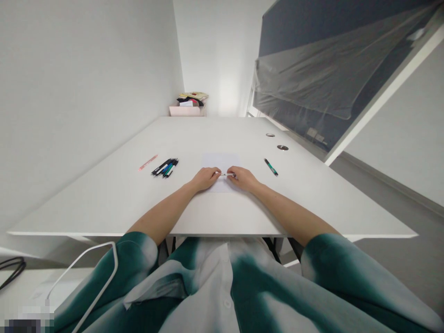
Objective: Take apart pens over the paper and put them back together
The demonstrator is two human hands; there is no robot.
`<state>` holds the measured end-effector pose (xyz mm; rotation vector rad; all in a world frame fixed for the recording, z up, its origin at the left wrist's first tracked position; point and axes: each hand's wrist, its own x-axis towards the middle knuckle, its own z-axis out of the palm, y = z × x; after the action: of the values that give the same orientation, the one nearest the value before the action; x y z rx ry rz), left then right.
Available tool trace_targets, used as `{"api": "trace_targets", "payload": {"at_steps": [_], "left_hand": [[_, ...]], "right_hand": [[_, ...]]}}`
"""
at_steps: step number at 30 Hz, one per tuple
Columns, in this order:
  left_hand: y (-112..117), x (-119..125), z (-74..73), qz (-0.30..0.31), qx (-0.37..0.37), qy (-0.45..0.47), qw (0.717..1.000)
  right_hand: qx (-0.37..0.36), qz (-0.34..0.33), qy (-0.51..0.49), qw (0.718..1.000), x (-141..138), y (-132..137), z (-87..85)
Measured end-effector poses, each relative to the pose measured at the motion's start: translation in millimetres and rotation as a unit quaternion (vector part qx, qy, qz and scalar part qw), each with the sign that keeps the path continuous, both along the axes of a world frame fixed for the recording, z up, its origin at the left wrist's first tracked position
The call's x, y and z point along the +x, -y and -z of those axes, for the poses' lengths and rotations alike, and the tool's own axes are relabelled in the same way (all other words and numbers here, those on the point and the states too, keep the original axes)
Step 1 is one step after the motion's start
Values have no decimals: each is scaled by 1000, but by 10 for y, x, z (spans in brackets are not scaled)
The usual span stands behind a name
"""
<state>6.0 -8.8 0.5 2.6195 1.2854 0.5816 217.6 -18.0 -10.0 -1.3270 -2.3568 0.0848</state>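
Note:
My left hand (206, 179) and my right hand (243, 178) meet over a pale sheet of paper (222, 187) near the table's front. Both are closed, fingertips pinching opposite ends of a slim whitish pen-like piece (224, 174). It lies crosswise between them, a little above or on the paper; its exact kind is too small to make out. To the left of my left hand is a bunch of pens (165, 168) in black, blue and green. Right of my right hand lies one green and black pen (271, 167) by itself.
A pink ruler-like strip (148, 162) lies left of the pens on the white table (222, 217). Two round metallic discs (282, 148) sit at the right edge. Behind the far edge stands a pinkish box (184, 111) of items. A plastic-covered dark panel (312, 69) leans at right.

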Motion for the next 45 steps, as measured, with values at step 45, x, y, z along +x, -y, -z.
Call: {"api": "trace_targets", "payload": {"at_steps": [45], "left_hand": [[23, -41, 1, 22, -9, 27, 999]], "right_hand": [[42, -57, -38, 997, 47, -61, 96]]}}
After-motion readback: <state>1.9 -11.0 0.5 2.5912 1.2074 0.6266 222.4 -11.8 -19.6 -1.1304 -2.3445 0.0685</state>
